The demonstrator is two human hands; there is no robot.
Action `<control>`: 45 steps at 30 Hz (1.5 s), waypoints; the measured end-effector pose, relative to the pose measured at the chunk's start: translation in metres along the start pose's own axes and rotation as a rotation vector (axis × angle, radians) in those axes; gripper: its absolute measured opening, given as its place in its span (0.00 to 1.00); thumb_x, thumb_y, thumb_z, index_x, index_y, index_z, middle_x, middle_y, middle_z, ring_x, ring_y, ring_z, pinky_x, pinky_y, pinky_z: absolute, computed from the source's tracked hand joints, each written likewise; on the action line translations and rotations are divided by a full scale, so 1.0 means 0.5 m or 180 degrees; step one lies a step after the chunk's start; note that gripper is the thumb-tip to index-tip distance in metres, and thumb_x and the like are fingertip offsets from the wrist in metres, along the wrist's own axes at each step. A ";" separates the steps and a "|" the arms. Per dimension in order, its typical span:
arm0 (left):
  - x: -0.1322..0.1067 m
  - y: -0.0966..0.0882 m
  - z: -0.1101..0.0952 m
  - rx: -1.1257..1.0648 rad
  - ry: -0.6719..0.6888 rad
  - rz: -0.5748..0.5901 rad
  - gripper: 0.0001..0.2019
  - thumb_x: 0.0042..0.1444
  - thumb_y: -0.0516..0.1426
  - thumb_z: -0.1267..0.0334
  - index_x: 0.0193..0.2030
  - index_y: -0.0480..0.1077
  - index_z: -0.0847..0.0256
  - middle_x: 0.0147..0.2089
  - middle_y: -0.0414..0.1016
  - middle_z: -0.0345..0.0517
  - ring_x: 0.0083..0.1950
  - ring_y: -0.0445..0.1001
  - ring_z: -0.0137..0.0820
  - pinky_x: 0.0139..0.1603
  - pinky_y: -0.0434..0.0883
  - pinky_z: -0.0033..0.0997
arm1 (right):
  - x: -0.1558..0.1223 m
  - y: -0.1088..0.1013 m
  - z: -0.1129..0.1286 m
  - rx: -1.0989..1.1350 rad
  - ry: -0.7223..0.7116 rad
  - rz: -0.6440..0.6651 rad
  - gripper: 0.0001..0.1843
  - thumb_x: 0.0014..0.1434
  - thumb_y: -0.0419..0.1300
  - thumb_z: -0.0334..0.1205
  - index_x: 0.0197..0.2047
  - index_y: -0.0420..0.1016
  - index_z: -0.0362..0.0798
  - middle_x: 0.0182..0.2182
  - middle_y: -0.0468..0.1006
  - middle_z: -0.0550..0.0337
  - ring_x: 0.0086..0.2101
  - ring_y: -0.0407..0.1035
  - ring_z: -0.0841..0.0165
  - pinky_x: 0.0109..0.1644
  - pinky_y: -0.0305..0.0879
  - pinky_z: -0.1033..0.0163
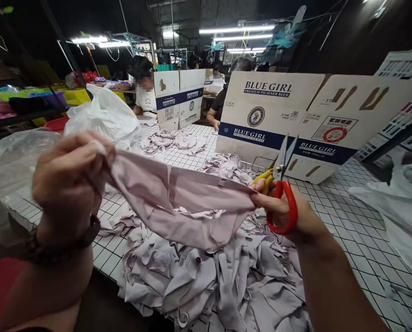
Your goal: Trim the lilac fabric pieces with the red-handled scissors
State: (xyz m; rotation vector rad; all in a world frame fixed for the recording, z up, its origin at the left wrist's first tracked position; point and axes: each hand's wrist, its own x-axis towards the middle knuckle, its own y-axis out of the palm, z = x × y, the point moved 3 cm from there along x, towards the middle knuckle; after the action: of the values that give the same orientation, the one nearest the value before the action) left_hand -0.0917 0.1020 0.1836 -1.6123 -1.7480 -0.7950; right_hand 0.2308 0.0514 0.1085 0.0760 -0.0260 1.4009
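I hold a pale lilac piece of cloth [178, 203] stretched between both hands above the table. My left hand [69, 180] is closed on its left end, raised at chest height. My right hand [278, 207] pinches the right end of the cloth and also carries red and yellow scissors [282, 184], blades pointing up and slightly apart. Under the cloth lies a big heap of the same lilac cloth pieces [220, 281] on the white gridded table [347, 230].
A flattened Blue Girl beer carton [296, 120] stands upright behind the heap; another carton [178, 99] stands farther back. Clear plastic bags [102, 115] lie at the left, white bags at the right. People sit at the far end of the table.
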 end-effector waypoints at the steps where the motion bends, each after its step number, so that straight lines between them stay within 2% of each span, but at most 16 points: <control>1: 0.023 0.012 0.020 0.0077 -0.0019 0.0000 0.18 0.56 0.52 0.70 0.16 0.56 0.61 0.24 0.61 0.40 0.27 0.62 0.24 0.25 0.57 0.29 | -0.008 0.003 -0.006 0.0018 0.0097 -0.0011 0.16 0.38 0.71 0.39 0.30 0.71 0.49 0.26 0.71 0.65 0.27 0.65 0.71 0.30 0.62 0.66; 2: 0.042 0.025 0.044 0.0142 -0.0096 -0.0011 0.17 0.54 0.52 0.71 0.16 0.55 0.60 0.23 0.60 0.40 0.27 0.61 0.25 0.25 0.59 0.28 | -0.013 0.004 -0.019 -0.0065 0.0192 -0.0044 0.15 0.38 0.70 0.40 0.30 0.71 0.48 0.25 0.71 0.65 0.26 0.64 0.71 0.30 0.61 0.66; 5: 0.056 0.074 0.146 0.0606 -0.1125 0.0761 0.12 0.53 0.50 0.70 0.19 0.57 0.60 0.23 0.59 0.38 0.24 0.60 0.23 0.23 0.61 0.23 | -0.009 -0.007 -0.084 -0.0665 0.0391 -0.0313 0.13 0.39 0.66 0.42 0.29 0.70 0.48 0.23 0.70 0.65 0.24 0.63 0.71 0.28 0.59 0.65; 9: -0.016 0.122 0.269 0.1092 -0.2015 0.1738 0.09 0.51 0.52 0.67 0.21 0.64 0.63 0.20 0.64 0.39 0.20 0.65 0.27 0.19 0.65 0.26 | 0.010 -0.042 -0.174 -0.1250 0.0519 -0.0773 0.09 0.38 0.62 0.38 0.26 0.69 0.49 0.19 0.69 0.66 0.22 0.63 0.69 0.27 0.56 0.64; 13: -0.102 0.132 0.336 0.1668 -0.2305 0.2178 0.08 0.47 0.55 0.66 0.20 0.68 0.64 0.24 0.71 0.46 0.28 0.73 0.34 0.30 0.71 0.31 | -0.012 -0.047 -0.219 -0.1609 0.0496 -0.0947 0.09 0.42 0.63 0.40 0.30 0.69 0.51 0.26 0.74 0.61 0.30 0.68 0.64 0.32 0.60 0.62; 16: -0.147 0.124 0.330 0.2022 -0.2180 0.2093 0.06 0.50 0.56 0.65 0.29 0.72 0.65 0.42 0.74 0.56 0.45 0.73 0.41 0.45 0.70 0.34 | -0.044 -0.008 -0.239 -0.1602 0.0435 -0.0477 0.11 0.45 0.63 0.43 0.32 0.70 0.50 0.27 0.75 0.62 0.28 0.69 0.65 0.32 0.63 0.62; 18: -0.177 0.121 0.310 0.2122 -0.2108 0.2060 0.09 0.54 0.55 0.62 0.37 0.72 0.66 0.49 0.70 0.59 0.50 0.71 0.43 0.48 0.68 0.36 | -0.052 0.027 -0.252 -0.1584 0.0375 -0.0204 0.12 0.45 0.63 0.43 0.34 0.70 0.50 0.27 0.75 0.63 0.27 0.69 0.66 0.32 0.64 0.63; 20: -0.213 0.124 0.291 0.2036 -0.2142 0.2247 0.11 0.56 0.55 0.59 0.37 0.72 0.65 0.44 0.72 0.55 0.44 0.72 0.40 0.43 0.68 0.34 | -0.044 0.059 -0.266 -0.1646 0.0290 -0.0127 0.12 0.43 0.64 0.42 0.33 0.68 0.51 0.27 0.74 0.64 0.26 0.68 0.67 0.31 0.64 0.63; 23: -0.273 0.135 0.278 0.1665 -0.2356 0.2755 0.16 0.53 0.58 0.51 0.27 0.72 0.63 0.25 0.71 0.42 0.28 0.70 0.32 0.29 0.65 0.28 | -0.012 0.095 -0.278 -0.1779 0.0098 -0.0173 0.09 0.43 0.62 0.39 0.29 0.65 0.52 0.27 0.74 0.63 0.28 0.68 0.66 0.33 0.63 0.62; 25: -0.305 0.139 0.277 0.1463 -0.2454 0.2883 0.17 0.51 0.60 0.49 0.25 0.72 0.63 0.22 0.70 0.40 0.24 0.68 0.30 0.25 0.62 0.26 | 0.005 0.108 -0.279 -0.1818 -0.0001 -0.0183 0.06 0.44 0.59 0.38 0.28 0.65 0.52 0.28 0.74 0.62 0.29 0.68 0.65 0.34 0.62 0.62; 30: -0.333 0.139 0.258 0.1280 -0.2193 0.2433 0.13 0.55 0.59 0.53 0.34 0.74 0.62 0.37 0.75 0.46 0.35 0.70 0.32 0.35 0.66 0.28 | 0.010 0.104 -0.266 -0.1737 0.0058 -0.0159 0.05 0.49 0.58 0.41 0.29 0.66 0.51 0.24 0.73 0.64 0.22 0.64 0.68 0.26 0.58 0.65; 34: -0.334 0.140 0.217 0.0910 -0.2117 0.1918 0.10 0.57 0.58 0.56 0.34 0.72 0.62 0.36 0.75 0.45 0.31 0.68 0.29 0.33 0.64 0.27 | 0.007 0.093 -0.254 -0.1539 0.0151 -0.0193 0.08 0.50 0.59 0.43 0.32 0.68 0.49 0.26 0.74 0.61 0.24 0.67 0.68 0.27 0.62 0.65; 37: -0.346 0.139 0.198 0.0171 -0.2889 0.1602 0.13 0.56 0.59 0.53 0.35 0.69 0.62 0.30 0.75 0.43 0.26 0.67 0.27 0.27 0.62 0.25 | 0.003 0.087 -0.242 -0.1441 0.0187 -0.0234 0.09 0.51 0.60 0.43 0.35 0.69 0.49 0.27 0.73 0.61 0.25 0.66 0.68 0.28 0.62 0.64; 41: -0.385 0.147 0.180 -0.1567 -0.4584 0.1308 0.19 0.46 0.68 0.54 0.36 0.66 0.63 0.28 0.75 0.41 0.20 0.61 0.20 0.22 0.61 0.21 | -0.026 0.086 -0.229 -0.1278 0.0276 -0.0014 0.13 0.51 0.63 0.41 0.40 0.69 0.50 0.22 0.67 0.69 0.20 0.59 0.72 0.22 0.56 0.67; 43: -0.398 0.151 0.169 -0.2023 -0.4989 0.1189 0.18 0.43 0.70 0.58 0.35 0.69 0.66 0.29 0.75 0.42 0.22 0.64 0.19 0.25 0.65 0.20 | -0.048 0.097 -0.231 -0.0847 0.0352 0.0437 0.14 0.49 0.65 0.40 0.39 0.69 0.51 0.25 0.69 0.68 0.21 0.61 0.73 0.24 0.60 0.67; 45: -0.404 0.155 0.160 -0.2159 -0.5032 0.1166 0.17 0.44 0.70 0.60 0.35 0.72 0.68 0.29 0.74 0.42 0.23 0.66 0.19 0.28 0.67 0.21 | -0.069 0.112 -0.239 -0.0315 0.0430 0.0799 0.14 0.49 0.67 0.41 0.37 0.68 0.50 0.31 0.73 0.63 0.26 0.66 0.72 0.31 0.67 0.65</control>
State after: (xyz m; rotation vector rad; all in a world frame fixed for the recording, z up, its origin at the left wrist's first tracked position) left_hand -0.0061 0.0445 -0.0225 -3.4233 -1.9358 0.3621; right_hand 0.1666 0.0351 -0.0105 -0.1077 0.0078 1.6505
